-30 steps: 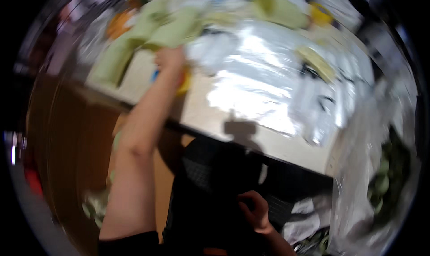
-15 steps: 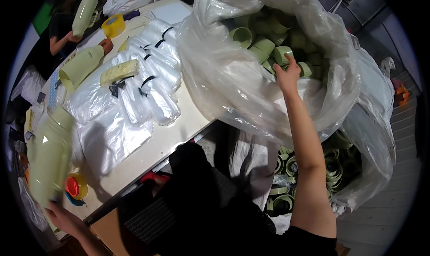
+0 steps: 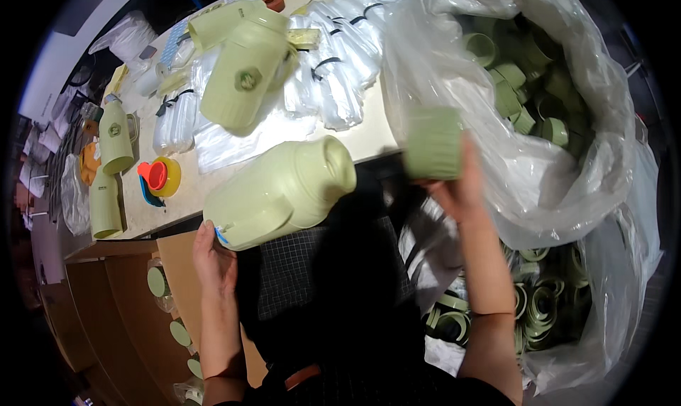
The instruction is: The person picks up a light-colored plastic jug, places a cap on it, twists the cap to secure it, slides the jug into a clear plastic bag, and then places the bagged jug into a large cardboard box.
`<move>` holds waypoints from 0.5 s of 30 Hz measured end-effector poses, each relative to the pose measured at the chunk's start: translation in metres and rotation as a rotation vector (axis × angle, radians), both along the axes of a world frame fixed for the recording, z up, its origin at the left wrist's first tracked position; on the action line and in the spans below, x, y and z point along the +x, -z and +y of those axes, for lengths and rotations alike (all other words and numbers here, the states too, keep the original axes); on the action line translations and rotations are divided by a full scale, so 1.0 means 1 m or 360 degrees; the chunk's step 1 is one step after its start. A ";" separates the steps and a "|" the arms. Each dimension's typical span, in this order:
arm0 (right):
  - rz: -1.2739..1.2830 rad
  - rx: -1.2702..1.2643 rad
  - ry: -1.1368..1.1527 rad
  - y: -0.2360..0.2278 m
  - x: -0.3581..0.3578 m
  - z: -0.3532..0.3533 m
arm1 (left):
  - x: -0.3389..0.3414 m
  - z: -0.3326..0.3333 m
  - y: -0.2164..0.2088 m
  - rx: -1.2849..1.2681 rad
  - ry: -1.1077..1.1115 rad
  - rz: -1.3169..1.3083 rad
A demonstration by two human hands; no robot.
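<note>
A pale green vacuum flask point(image 3: 273, 193) lies tilted in my left hand point(image 3: 214, 260), which grips it near its base. Its open neck points right, toward my other hand, and a small blue patch shows by my fingers. My right hand point(image 3: 464, 182) is closed round a green cup-shaped cap point(image 3: 431, 145), slightly smeared by motion. The cap is apart from the neck, to its right. Beyond it gapes a large clear plastic bag point(image 3: 425, 76) holding several similar green caps point(image 3: 506, 97).
Another flask point(image 3: 245, 79) lies on the white table point(image 3: 191, 204) beside plastic-bag bundles point(image 3: 330, 86). A yellow tape roll point(image 3: 172, 179) sits near the edge. Below left, a cardboard box point(image 3: 117, 292) holds wrapped items with green ends. Below right, a second bag holds green rings point(image 3: 543, 306).
My right hand has come out of the bag with a green cap. My left hand has brought the flask from the far left to in front of me. The view has shifted left.
</note>
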State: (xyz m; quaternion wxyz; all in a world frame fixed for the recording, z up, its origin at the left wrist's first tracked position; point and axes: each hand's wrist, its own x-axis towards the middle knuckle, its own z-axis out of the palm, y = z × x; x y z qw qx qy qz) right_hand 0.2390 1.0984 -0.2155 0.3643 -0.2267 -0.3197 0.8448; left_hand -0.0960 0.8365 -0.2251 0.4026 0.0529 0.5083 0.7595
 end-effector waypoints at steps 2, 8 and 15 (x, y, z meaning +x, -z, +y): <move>-0.0412 -0.0082 0.0298 0.032 -0.049 -0.045 | 0.008 0.001 0.003 0.0019 0.0153 0.0015; -0.0515 0.2098 0.0399 -0.008 -0.064 -0.078 | 0.014 -0.030 -0.015 -0.0224 0.0373 -0.0185; -0.0428 0.0154 -0.0037 0.045 -0.072 -0.142 | 0.044 -0.051 -0.067 0.0117 -0.0137 0.1845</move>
